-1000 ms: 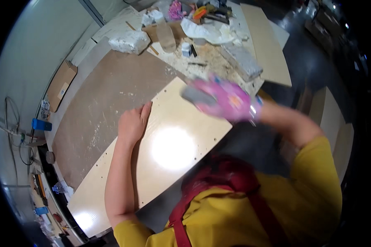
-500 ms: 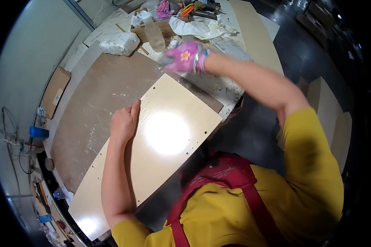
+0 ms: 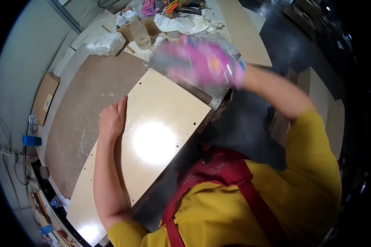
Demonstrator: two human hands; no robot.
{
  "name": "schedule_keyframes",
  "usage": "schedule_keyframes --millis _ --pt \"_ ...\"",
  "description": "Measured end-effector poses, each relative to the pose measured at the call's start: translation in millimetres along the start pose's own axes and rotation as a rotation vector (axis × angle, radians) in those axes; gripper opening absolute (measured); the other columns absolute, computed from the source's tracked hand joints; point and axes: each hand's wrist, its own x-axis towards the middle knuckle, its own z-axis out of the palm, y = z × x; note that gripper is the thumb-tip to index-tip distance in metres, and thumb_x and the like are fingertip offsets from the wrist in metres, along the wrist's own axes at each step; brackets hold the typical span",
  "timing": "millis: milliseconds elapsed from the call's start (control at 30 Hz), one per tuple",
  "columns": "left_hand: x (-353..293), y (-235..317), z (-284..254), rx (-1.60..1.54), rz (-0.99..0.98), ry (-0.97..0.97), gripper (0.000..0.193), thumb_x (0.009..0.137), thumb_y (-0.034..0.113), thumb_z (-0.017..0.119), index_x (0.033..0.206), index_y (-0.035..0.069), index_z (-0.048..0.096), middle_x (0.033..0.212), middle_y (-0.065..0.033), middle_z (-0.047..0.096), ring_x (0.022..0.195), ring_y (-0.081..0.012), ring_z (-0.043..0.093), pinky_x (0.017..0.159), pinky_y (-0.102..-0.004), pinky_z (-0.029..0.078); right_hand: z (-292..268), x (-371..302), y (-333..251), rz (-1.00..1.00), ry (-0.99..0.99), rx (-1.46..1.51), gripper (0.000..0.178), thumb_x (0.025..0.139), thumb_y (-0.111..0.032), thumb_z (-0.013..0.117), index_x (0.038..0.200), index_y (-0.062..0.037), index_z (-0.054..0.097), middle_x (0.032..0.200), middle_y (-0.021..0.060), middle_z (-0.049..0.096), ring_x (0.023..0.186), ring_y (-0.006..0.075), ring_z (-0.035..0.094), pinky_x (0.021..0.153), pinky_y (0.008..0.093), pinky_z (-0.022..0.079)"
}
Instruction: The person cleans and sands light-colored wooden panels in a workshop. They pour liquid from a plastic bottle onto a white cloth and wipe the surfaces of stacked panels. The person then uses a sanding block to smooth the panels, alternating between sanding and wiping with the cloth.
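Observation:
A glossy cream board (image 3: 160, 99) with small drilled holes lies slantwise before me, its near long edge jutting past the workbench. My bare left hand (image 3: 112, 119) is closed on the board's far long edge, its fingers partly hidden. Above the board's far right corner, my right hand (image 3: 206, 61) wears a pink flowered work glove and is smeared by motion. A greyish patch shows at its fingers; whether that is the glove's palm or something held is unclear.
The brown work surface (image 3: 82, 94) carries a wrapped white block (image 3: 106, 44). A clear plastic bottle (image 3: 140, 35), a cardboard box (image 3: 150, 27) and crumpled white cloth (image 3: 185, 24) are at the back. A long pale board (image 3: 243, 33) lies back right. More panels (image 3: 313, 86) stand at right.
My right hand has swung right and nearer to me, rising closer to the camera. The left hand keeps its hold on the board. The whole view has shifted slightly.

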Motion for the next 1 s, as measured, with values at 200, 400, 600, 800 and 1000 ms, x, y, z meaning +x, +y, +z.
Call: schedule_keyframes --millis 200,400,600,800,1000 --pt "-1.0 15.6 -7.1 0.044 -0.007 -0.059 0.061 0.097 0.050 0.033 0.099 -0.001 0.067 0.091 -0.0299 0.062 0.090 -0.0449 0.059 0.083 -0.0457 0.046 10.4 -106.4 41.3 0.133 -0.198 -0.137 0.052 0.084 -0.044 0.053 0.129 -0.0173 0.053 0.129 0.0117 0.054 0.108 0.0297 0.056 0.087 0.0399 0.048" --pt "-2.2 4.9 1.7 0.046 0.047 0.011 0.058 0.096 0.051 0.033 0.103 0.006 0.068 0.098 -0.0252 0.064 0.097 -0.0431 0.059 0.085 -0.0464 0.046 -1.0 -133.5 8.6 0.386 0.015 0.270 0.062 0.086 -0.048 0.053 0.137 -0.0134 0.043 0.121 0.0204 0.057 0.104 0.0353 0.060 0.091 0.0398 0.046" --pt "-3.4 8.9 0.2 0.002 0.092 0.014 0.057 0.095 0.053 0.036 0.106 0.007 0.067 0.098 -0.0242 0.064 0.096 -0.0414 0.060 0.084 -0.0451 0.047 -8.1 -102.0 -51.1 0.338 -0.205 0.107 0.059 0.088 -0.048 0.048 0.137 -0.0172 0.041 0.117 0.0258 0.056 0.096 0.0368 0.062 0.083 0.0424 0.050" --pt "-1.9 6.8 -3.2 -0.004 0.124 0.049 0.057 0.095 0.053 0.036 0.103 0.007 0.068 0.096 -0.0242 0.065 0.095 -0.0412 0.061 0.084 -0.0448 0.047 35.5 -10.7 -36.3 0.296 -0.092 -0.004 0.058 0.090 -0.049 0.048 0.135 -0.0140 0.043 0.109 0.0247 0.059 0.089 0.0381 0.063 0.076 0.0456 0.053" --pt "1.7 1.1 1.6 0.049 0.136 0.019 0.059 0.095 0.053 0.036 0.101 0.004 0.068 0.096 -0.0252 0.064 0.095 -0.0420 0.060 0.084 -0.0450 0.047 -1.5 -127.6 -52.1 0.167 -0.041 -0.054 0.059 0.088 -0.044 0.052 0.135 -0.0100 0.043 0.118 0.0242 0.055 0.098 0.0397 0.060 0.083 0.0466 0.051"
